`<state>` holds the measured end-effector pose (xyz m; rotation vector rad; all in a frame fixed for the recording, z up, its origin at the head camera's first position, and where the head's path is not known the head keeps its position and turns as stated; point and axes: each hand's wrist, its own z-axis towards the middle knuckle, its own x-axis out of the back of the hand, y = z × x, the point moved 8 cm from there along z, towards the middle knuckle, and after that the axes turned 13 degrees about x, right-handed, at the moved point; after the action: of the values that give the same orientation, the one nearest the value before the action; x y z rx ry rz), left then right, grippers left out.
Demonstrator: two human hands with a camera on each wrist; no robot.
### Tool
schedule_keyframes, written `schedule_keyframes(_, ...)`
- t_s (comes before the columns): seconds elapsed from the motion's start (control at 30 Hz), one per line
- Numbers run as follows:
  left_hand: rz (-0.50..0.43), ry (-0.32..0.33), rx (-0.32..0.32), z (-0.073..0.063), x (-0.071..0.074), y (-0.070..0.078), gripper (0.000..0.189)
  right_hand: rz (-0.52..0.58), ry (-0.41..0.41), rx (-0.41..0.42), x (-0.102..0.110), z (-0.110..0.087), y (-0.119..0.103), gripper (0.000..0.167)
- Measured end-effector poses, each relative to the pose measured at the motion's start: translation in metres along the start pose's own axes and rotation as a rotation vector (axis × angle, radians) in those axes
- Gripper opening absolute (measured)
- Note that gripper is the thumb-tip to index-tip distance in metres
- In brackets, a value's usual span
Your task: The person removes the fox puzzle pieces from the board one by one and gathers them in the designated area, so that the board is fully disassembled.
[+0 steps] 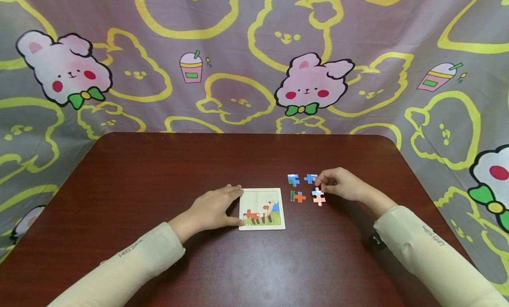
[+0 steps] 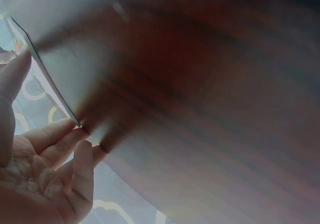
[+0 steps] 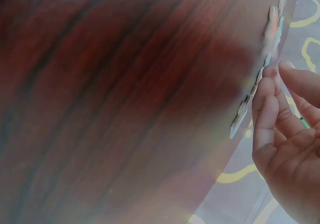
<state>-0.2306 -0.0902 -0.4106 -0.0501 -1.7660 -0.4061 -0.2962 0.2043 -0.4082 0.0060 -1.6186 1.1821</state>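
A square jigsaw puzzle board (image 1: 262,190) with a pale frame lies on the table, showing part of an animal picture. My left hand (image 1: 210,208) touches its left side, fingers at the far corner and thumb by the near one. In the left wrist view the board (image 2: 47,79) is seen edge-on beside the thumb. My right hand (image 1: 345,184) is over the loose pieces, fingers loosely bent. Its fingertips are between a blue puzzle piece (image 1: 309,179) and a pink-and-white puzzle piece (image 1: 318,197). The right wrist view shows a small gap between thumb and fingers.
Left of those two lie a blue-and-green puzzle piece (image 1: 293,180) and an orange-and-green puzzle piece (image 1: 298,197). Everything rests on a dark red-brown wooden table (image 1: 179,161). A patterned cloth (image 1: 238,55) hangs behind it and at both sides.
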Motion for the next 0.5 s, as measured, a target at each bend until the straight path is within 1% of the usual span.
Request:
schedule_keyframes(0.1,0.003,0.003,-0.002,0.0,0.0,0.0,0.085,-0.027,0.001,-0.003,0.001,-0.001,-0.001,0.012)
schedule_keyframes(0.23,0.007,0.003,-0.001,0.001,-0.001,0.0,0.085,-0.057,0.006,0.02,0.001,0.001,-0.005,0.01)
schedule_keyframes(0.33,0.008,0.0,0.002,0.001,-0.001,-0.001,0.085,-0.058,0.007,0.039,-0.002,0.006,-0.011,0.01)
schedule_keyframes(0.5,0.007,0.001,0.002,0.001,-0.002,-0.001,0.085,-0.041,-0.014,0.044,-0.013,0.018,-0.024,0.009)
